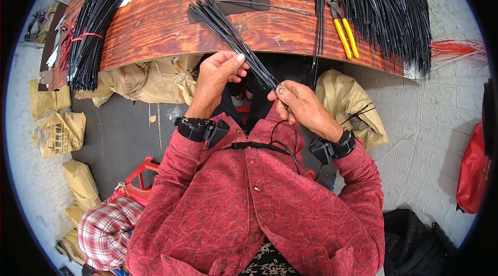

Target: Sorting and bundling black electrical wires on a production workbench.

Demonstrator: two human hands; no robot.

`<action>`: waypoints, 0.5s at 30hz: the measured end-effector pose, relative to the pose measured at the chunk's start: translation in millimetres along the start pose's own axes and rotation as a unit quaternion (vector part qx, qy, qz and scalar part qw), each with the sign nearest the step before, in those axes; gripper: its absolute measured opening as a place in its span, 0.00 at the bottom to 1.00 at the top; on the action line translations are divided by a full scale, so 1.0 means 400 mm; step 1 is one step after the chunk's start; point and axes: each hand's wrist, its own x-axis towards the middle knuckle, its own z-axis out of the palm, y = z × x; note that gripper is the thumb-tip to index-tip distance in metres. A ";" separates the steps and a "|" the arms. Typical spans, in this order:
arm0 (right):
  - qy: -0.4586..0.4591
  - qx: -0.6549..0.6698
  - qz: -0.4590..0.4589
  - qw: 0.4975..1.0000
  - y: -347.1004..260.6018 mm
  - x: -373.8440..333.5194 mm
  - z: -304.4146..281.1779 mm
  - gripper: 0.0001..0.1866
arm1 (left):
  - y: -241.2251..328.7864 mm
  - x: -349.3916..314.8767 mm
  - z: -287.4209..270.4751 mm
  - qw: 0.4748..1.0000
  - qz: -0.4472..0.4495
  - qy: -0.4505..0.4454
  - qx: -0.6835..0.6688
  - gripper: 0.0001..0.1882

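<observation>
Both grips [249, 86] on black ties [233, 35]

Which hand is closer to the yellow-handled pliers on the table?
The right hand. It sits below the yellow-handled pliers, a bit to their left, off the table edge. The left hand is farther left, across the bundle of black cable ties that both hands hold.
</observation>
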 end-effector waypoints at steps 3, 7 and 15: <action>0.015 -0.001 0.007 1.000 -0.004 0.001 0.003 0.20 | 0.001 0.002 0.002 1.000 -0.002 0.002 0.003 0.11; 0.037 -0.057 -0.030 0.997 0.005 0.007 0.005 0.19 | -0.001 0.009 0.004 1.000 0.006 0.003 0.009 0.11; 0.084 -0.137 -0.070 0.984 0.015 0.012 0.020 0.18 | -0.006 0.021 0.009 0.998 0.026 0.025 0.047 0.12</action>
